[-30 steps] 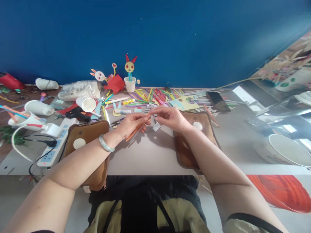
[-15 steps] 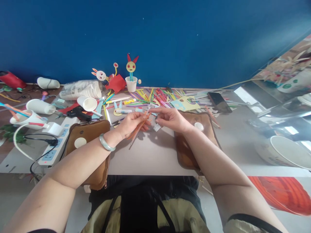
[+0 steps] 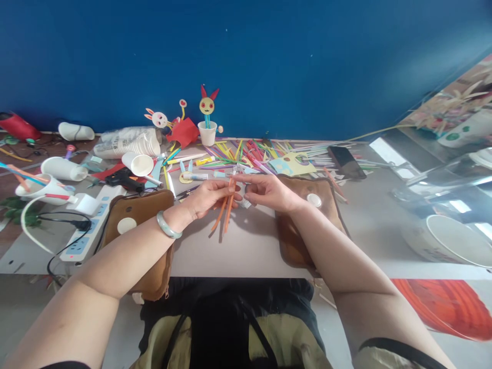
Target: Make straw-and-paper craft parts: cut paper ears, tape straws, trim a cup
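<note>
My left hand (image 3: 207, 198) is closed, pinching a few orange pipe cleaners (image 3: 227, 215) between thumb and fingers. Their lower ends spread apart and hang over the tabletop, while the upper ends meet near the fingertips. My right hand (image 3: 271, 192) faces it from the right, its index finger stretched to the top of the bunch and its thumb lower down. Under the right fingers shows a small clear and whitish piece (image 3: 244, 203); its kind cannot be made out, and the curled fingers partly hide it.
Loose coloured pipe cleaners (image 3: 246, 151) lie along the blue wall. Two brown cushions (image 3: 128, 207) flank the work area. A power strip (image 3: 90, 225), paper cups (image 3: 140, 164) and a glue gun (image 3: 125, 178) are left; a phone (image 3: 347, 162) and a clear tub (image 3: 453, 241) are right.
The orange pipe cleaners have swung from slanting down-left to hanging more steeply, their ends fanned apart. My right hand has shifted slightly left, with the whitish piece moving along.
</note>
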`<state>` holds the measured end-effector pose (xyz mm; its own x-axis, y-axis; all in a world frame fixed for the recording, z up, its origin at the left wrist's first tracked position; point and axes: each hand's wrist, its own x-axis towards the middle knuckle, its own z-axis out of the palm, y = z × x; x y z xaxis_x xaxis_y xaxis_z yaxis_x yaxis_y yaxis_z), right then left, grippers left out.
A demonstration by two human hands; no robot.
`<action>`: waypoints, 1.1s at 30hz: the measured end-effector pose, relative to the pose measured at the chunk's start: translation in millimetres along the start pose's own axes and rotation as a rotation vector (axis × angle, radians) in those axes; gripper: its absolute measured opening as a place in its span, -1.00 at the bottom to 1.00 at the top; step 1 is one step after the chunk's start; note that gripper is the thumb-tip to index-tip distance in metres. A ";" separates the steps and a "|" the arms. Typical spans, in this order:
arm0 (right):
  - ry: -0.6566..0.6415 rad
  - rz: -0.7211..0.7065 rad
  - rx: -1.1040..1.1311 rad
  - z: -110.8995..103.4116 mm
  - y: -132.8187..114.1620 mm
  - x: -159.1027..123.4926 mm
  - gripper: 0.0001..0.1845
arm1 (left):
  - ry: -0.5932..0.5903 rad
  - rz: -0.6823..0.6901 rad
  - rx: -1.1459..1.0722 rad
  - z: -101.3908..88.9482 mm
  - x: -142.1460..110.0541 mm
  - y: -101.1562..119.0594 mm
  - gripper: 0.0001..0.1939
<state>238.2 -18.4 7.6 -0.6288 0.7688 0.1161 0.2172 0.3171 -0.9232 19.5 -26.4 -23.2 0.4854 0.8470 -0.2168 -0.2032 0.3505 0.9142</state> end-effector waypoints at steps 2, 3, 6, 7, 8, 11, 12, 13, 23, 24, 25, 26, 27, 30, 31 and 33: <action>-0.011 -0.007 -0.004 0.0 0.9 0.1 -0.45 | -0.007 -0.025 -0.013 -1.1 0.5 -0.8 -0.60; -0.014 -0.010 -0.006 0.1 1.1 0.1 -0.45 | -0.010 -0.035 -0.020 -1.5 0.9 -1.0 -0.60; -0.026 -0.012 -0.009 0.2 0.1 -0.3 -0.44 | -0.008 -0.058 -0.037 -1.4 1.9 -0.5 -0.61; -0.028 -0.012 -0.004 0.2 -0.6 -0.4 -0.44 | -0.005 -0.066 -0.040 -1.0 1.9 0.1 -0.62; -0.029 -0.011 0.001 0.1 -1.3 -0.6 -0.43 | -0.003 -0.073 -0.043 -0.3 1.8 0.8 -0.63; -0.037 -0.005 0.015 -0.4 -2.9 -1.1 -0.41 | -0.005 -0.092 -0.047 2.7 0.3 3.3 -0.64; -0.042 -0.002 0.015 -0.7 -3.1 -1.3 -0.40 | -0.007 -0.097 -0.047 3.8 -0.2 4.2 -0.64; -0.047 0.001 0.012 -1.0 -3.2 -1.4 -0.40 | -0.009 -0.101 -0.047 4.8 -0.8 5.1 -0.64; -0.059 0.003 -0.009 -2.9 -6.6 -2.7 -0.41 | 0.003 -0.125 -0.063 6.0 -1.5 4.4 -0.64; -0.062 0.000 -0.012 -3.1 -6.5 -2.6 -0.42 | 0.000 -0.123 -0.061 5.8 -1.6 3.9 -0.64; -0.063 -0.005 -0.013 -3.1 -6.4 -2.5 -0.42 | -0.002 -0.122 -0.057 5.6 -1.7 3.7 -0.65; -0.065 -0.009 -0.013 -3.2 -6.1 -2.4 -0.43 | -0.003 -0.120 -0.052 5.6 -1.9 3.8 -0.66; -0.067 -0.013 -0.011 -3.2 -5.7 -2.3 -0.43 | -0.003 -0.120 -0.046 5.5 -2.1 4.0 -0.66; -0.074 -0.016 0.000 -3.1 -4.7 -2.3 -0.40 | -0.003 -0.118 -0.031 5.8 -2.8 5.6 -0.63; -0.077 -0.011 0.000 -3.1 -4.5 -2.4 -0.38 | -0.005 -0.119 -0.027 5.9 -2.9 6.0 -0.61; -0.076 -0.005 -0.001 -3.1 -4.1 -2.7 -0.37 | -0.011 -0.121 -0.021 5.9 -2.8 6.4 -0.57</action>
<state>241.3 -20.0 12.2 -0.6849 0.7227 0.0930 0.2146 0.3220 -0.9221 21.9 -28.9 -14.7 0.5169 0.7933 -0.3216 -0.1600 0.4586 0.8741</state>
